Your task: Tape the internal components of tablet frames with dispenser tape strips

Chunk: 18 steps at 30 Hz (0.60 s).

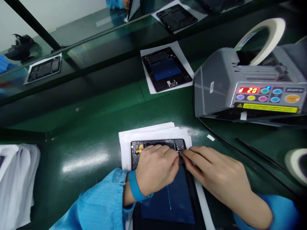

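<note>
Glossy green anti-static mat (72, 127) across the bench, one bright glare patch near the middle. Dark glass shelf (96, 54) running behind, under a pale wall. Farther out, a black tablet housing with a blue panel (166, 72) on white paper. Right of that, a grey automatic tape dispenser (216, 86) with a red digital readout, and a white tape roll (261, 41) mounted on top. Folded white cloth (16, 182) at the near left.

Open black tablet housing (155, 148) on stacked white paper sheets (153, 131), directly under both hands. Left hand (155, 169), blue wristband on, and right hand (211, 169) closed in at the housing's far right corner, fingertips nearly meeting. Grip on any small part: cannot tell, fingers hiding the spot.
</note>
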Each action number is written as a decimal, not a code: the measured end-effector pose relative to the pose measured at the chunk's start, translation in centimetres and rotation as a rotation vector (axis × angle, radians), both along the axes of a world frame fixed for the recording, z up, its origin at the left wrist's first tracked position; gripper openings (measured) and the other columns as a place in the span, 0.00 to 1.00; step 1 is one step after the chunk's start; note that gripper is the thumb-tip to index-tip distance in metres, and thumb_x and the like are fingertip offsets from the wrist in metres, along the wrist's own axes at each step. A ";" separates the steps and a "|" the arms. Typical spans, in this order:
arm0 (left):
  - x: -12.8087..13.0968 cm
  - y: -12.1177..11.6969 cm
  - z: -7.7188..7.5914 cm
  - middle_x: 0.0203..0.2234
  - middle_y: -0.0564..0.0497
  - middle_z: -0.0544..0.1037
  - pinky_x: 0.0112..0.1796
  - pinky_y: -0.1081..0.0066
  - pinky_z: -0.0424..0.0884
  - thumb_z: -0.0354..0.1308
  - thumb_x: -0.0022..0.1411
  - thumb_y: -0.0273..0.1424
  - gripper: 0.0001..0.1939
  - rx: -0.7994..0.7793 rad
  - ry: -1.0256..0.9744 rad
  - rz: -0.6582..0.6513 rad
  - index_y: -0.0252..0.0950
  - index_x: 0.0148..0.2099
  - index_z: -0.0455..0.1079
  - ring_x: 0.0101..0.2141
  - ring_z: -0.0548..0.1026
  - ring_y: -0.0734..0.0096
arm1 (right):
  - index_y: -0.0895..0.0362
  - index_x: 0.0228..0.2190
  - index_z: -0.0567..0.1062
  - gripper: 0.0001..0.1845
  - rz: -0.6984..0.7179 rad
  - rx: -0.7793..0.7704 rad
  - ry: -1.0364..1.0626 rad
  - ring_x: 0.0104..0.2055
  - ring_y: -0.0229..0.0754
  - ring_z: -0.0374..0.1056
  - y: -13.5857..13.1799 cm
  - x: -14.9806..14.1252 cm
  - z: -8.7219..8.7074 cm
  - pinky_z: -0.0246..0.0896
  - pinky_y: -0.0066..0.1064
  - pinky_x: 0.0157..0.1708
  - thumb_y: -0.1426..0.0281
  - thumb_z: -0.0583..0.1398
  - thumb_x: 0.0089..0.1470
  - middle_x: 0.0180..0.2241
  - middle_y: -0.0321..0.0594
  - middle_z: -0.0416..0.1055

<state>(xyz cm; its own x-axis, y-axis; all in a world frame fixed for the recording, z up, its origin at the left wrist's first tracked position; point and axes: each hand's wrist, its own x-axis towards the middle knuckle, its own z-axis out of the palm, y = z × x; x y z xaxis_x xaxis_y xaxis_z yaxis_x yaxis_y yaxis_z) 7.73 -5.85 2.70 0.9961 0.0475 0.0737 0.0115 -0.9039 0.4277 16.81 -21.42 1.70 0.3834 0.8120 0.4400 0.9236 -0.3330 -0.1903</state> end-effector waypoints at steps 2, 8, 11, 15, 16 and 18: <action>-0.1 0.0 0.0 0.24 0.55 0.72 0.30 0.67 0.64 0.51 0.63 0.29 0.07 0.005 0.009 -0.006 0.38 0.32 0.67 0.28 0.71 0.69 | 0.60 0.33 0.75 0.05 -0.012 -0.008 -0.029 0.30 0.37 0.65 0.1 -0.2 0.2 0.56 0.31 0.29 0.74 0.58 0.58 0.32 0.38 0.72; -0.2 -0.1 -0.1 0.24 0.54 0.72 0.29 0.68 0.64 0.50 0.64 0.30 0.10 0.020 0.003 -0.018 0.37 0.30 0.66 0.28 0.71 0.70 | 0.60 0.32 0.75 0.09 0.056 -0.109 -0.085 0.26 0.38 0.61 0.2 -0.4 0.9 0.52 0.33 0.27 0.75 0.54 0.59 0.26 0.37 0.68; -0.1 0.0 -0.1 0.25 0.54 0.73 0.30 0.68 0.64 0.50 0.64 0.30 0.10 0.030 0.005 -0.014 0.37 0.30 0.67 0.28 0.71 0.69 | 0.62 0.33 0.76 0.11 0.081 -0.200 -0.155 0.26 0.40 0.60 0.1 -0.8 1.3 0.53 0.35 0.27 0.77 0.53 0.58 0.25 0.38 0.67; 0.1 0.0 0.3 0.25 0.54 0.74 0.30 0.68 0.63 0.52 0.63 0.30 0.09 0.025 0.028 0.016 0.37 0.30 0.68 0.28 0.72 0.69 | 0.65 0.45 0.73 0.15 0.058 -0.198 -0.122 0.28 0.40 0.63 -0.6 -1.2 0.5 0.57 0.34 0.28 0.75 0.53 0.59 0.28 0.40 0.69; 0.1 0.0 0.4 0.25 0.54 0.74 0.30 0.69 0.62 0.53 0.63 0.29 0.08 0.022 0.032 0.025 0.38 0.30 0.69 0.27 0.71 0.69 | 0.65 0.48 0.71 0.16 0.055 -0.171 -0.074 0.29 0.40 0.64 -0.9 -1.2 0.1 0.59 0.34 0.28 0.74 0.52 0.59 0.31 0.41 0.70; 0.4 0.1 0.8 0.23 0.55 0.73 0.29 0.70 0.61 0.54 0.62 0.28 0.07 0.002 0.035 0.047 0.38 0.31 0.70 0.26 0.70 0.71 | 0.64 0.51 0.68 0.19 0.047 -0.092 0.036 0.34 0.40 0.66 -1.8 -1.3 -0.8 0.63 0.33 0.32 0.72 0.52 0.61 0.37 0.43 0.72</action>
<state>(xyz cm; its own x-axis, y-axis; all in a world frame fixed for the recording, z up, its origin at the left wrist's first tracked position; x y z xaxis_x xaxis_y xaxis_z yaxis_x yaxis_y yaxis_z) 8.08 -5.76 3.49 0.9948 0.0942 0.0387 0.0690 -0.9026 0.4249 15.50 -23.23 0.91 0.3577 0.8659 0.3496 0.9319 -0.3066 -0.1940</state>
